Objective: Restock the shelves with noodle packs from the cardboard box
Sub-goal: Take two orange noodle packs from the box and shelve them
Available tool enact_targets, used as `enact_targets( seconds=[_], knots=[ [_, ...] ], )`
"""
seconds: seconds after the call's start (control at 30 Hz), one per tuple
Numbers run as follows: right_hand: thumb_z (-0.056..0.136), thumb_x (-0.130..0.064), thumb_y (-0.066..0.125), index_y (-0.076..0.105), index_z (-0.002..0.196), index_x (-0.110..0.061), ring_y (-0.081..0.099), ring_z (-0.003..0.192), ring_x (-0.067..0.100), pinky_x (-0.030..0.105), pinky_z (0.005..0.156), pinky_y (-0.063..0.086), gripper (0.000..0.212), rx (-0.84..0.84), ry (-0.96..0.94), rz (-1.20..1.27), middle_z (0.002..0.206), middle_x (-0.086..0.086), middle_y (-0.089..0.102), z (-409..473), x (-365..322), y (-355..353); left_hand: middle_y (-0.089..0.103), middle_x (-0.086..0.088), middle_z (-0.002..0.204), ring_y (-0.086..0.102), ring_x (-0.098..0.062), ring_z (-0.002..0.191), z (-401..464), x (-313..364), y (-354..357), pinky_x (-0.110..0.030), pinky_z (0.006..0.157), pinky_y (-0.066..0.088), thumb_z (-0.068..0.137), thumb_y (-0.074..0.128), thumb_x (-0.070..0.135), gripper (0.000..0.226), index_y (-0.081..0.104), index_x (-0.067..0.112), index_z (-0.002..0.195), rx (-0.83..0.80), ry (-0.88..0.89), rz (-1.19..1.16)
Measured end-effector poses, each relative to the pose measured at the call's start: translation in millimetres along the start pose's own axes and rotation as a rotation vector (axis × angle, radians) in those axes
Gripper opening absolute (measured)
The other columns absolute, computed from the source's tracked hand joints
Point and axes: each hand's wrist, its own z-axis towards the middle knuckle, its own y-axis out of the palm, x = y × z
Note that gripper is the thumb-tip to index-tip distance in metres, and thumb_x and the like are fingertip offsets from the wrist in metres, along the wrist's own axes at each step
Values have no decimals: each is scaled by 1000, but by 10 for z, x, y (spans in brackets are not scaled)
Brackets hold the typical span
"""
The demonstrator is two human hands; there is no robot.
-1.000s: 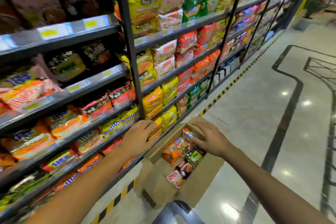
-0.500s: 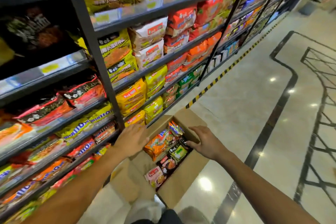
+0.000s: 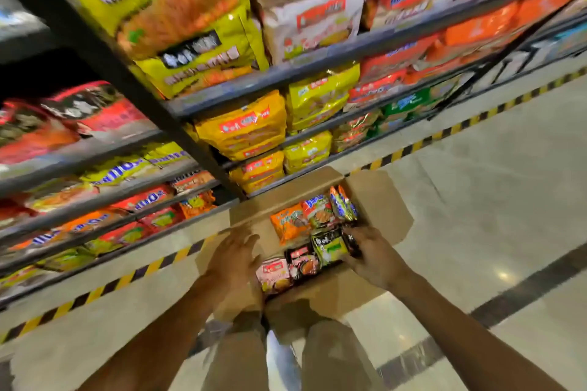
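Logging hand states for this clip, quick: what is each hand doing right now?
Left hand: open, fingers spread over the cardboard box, holding nothing.
Right hand: fingers curled at the green noodle pack in the box, apparently gripping it.

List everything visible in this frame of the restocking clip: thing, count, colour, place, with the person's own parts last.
cardboard box: one, brown, flaps open, on the floor by the shelf base.
noodle packs in the box: about seven visible, orange, red, blue, green, black and pink, lying inside.
shelves: several dark metal tiers, left and top.
packs on the shelves: many, yellow, red, orange, white and green; blurred, no exact count.
hazard stripe: one, yellow and black, along the shelf base.
floor: pale, glossy, with dark inlaid bands.
left hand: fingers spread, at the box's left edge.
right hand: fingers on the green pack.
legs: two, light trousers, bottom centre.
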Motion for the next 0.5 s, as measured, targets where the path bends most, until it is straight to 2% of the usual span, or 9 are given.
enact_targets(
  seconds=[0.07, 0.1, 0.17, 0.23, 0.27, 0.33, 0.4, 0.43, 0.5],
  knots=[
    [87, -57, 54, 50, 142, -17, 48, 129, 27, 29, 105, 40, 69, -28, -15, 8, 133, 6, 58, 311, 279, 255, 58, -13, 140, 59, -33, 125, 259, 2, 310, -41, 100, 51, 92, 28, 50, 63, 65, 13, 127, -78, -26, -44],
    [86, -56, 52, 54, 139, -16, 52, 126, 28, 26, 104, 40, 66, -27, -31, 14, 129, 6, 61, 452, 419, 408, 63, -13, 133, 63, -32, 118, 409, -46, 518, -39, 93, 54, 96, 26, 49, 61, 68, 13, 122, -65, -43, -78],
    [84, -51, 54, 57, 136, -14, 54, 124, 28, 25, 105, 38, 64, -9, -61, 27, 129, 6, 63, 707, 676, 722, 62, -11, 135, 58, -29, 123, 710, -78, 876, -34, 100, 48, 100, 19, 52, 66, 63, 13, 131, 30, -58, -148],
    [84, -52, 55, 58, 136, -15, 56, 123, 27, 30, 104, 42, 64, 8, -106, 30, 129, 5, 64, 918, 939, 1103, 53, -6, 146, 51, -29, 132, 965, -86, 1196, -38, 108, 41, 97, 28, 51, 62, 52, 18, 143, 80, -121, -195],
    [85, -56, 49, 57, 137, -17, 55, 125, 27, 33, 106, 43, 65, 14, -110, 50, 131, 4, 62, 998, 1068, 1298, 49, -4, 150, 48, -27, 136, 1105, -131, 1393, -37, 110, 38, 96, 34, 48, 59, 47, 21, 146, 65, -160, -225],
    [86, -61, 40, 49, 143, -22, 46, 133, 25, 40, 111, 41, 69, -32, -95, 105, 141, -1, 54, 1191, 1345, 1723, 45, -1, 150, 47, -21, 135, 1420, -266, 1731, -23, 107, 36, 98, 44, 41, 52, 42, 24, 147, 31, -204, -348],
    [85, -52, 54, 51, 139, -20, 51, 128, 28, 47, 102, 48, 63, -29, -149, 124, 136, 4, 59, 1393, 1583, 2106, 51, -5, 141, 54, -13, 120, 1775, -364, 2036, -1, 91, 30, 98, 51, 30, 45, 46, 22, 142, 39, -197, -458],
    [82, -41, 65, 57, 132, -15, 55, 122, 28, 47, 95, 53, 57, -8, -159, 141, 128, 8, 64, 1484, 1696, 2290, 55, -10, 133, 55, -9, 108, 1955, -403, 2202, 3, 84, 30, 97, 53, 26, 44, 48, 18, 139, 34, -207, -495],
    [69, -20, 78, 65, 117, -7, 54, 112, 26, 43, 87, 53, 51, 48, -184, 149, 115, 13, 67, 1659, 1865, 2609, 60, -17, 119, 53, -8, 89, 2326, -472, 2521, -1, 76, 34, 96, 59, 20, 42, 52, 13, 137, 40, -260, -551]
  ],
)
